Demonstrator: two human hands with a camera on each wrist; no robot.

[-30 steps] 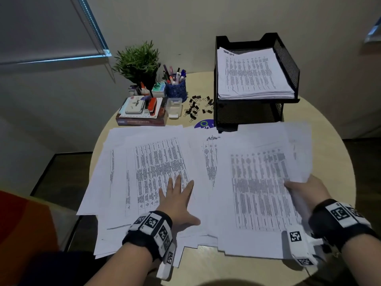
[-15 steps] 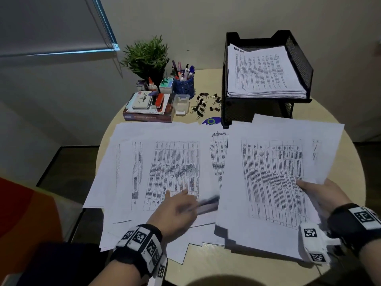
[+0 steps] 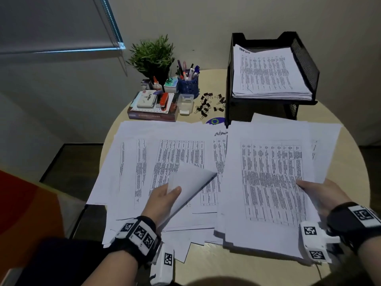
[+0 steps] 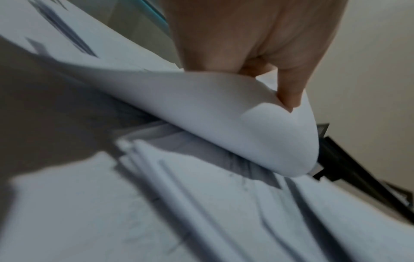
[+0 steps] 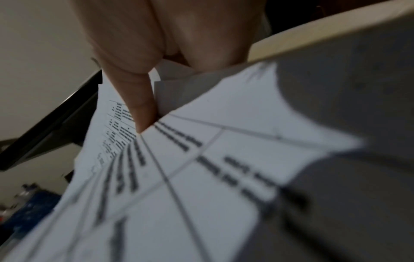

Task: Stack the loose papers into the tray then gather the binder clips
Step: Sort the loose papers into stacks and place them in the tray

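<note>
Both hands are on paper: the left hand (image 3: 162,200) pinches the near corner of a single sheet (image 3: 189,182) between thumb and fingers and curls it up off the spread, its blank underside showing — the left wrist view confirms the thumb (image 4: 289,95) pressed into the folded corner. At the right, the right hand (image 3: 321,195) grips the right edge of a held sheaf of papers (image 3: 272,178), thumb on top and fingers hidden beneath; how many sheets it holds cannot be counted. More loose printed papers (image 3: 144,162) lie overlapping across the near and left part of the one round table (image 3: 257,271), too many and too layered to count. At the far right stands one black mesh tray (image 3: 305,65), with a neat stack of papers (image 3: 268,75) already in its upper tier. Just left of the tray, a scatter of black binder clips (image 3: 208,104) lies on the table — roughly a dozen and a half, the exact number unclear. Farther left sit one small clear box (image 3: 185,103), one blue pen cup (image 3: 188,84), one potted plant (image 3: 152,56) and one book (image 3: 152,115) carrying a red stapler (image 3: 164,100) and a stamp pad (image 3: 146,99).
</note>
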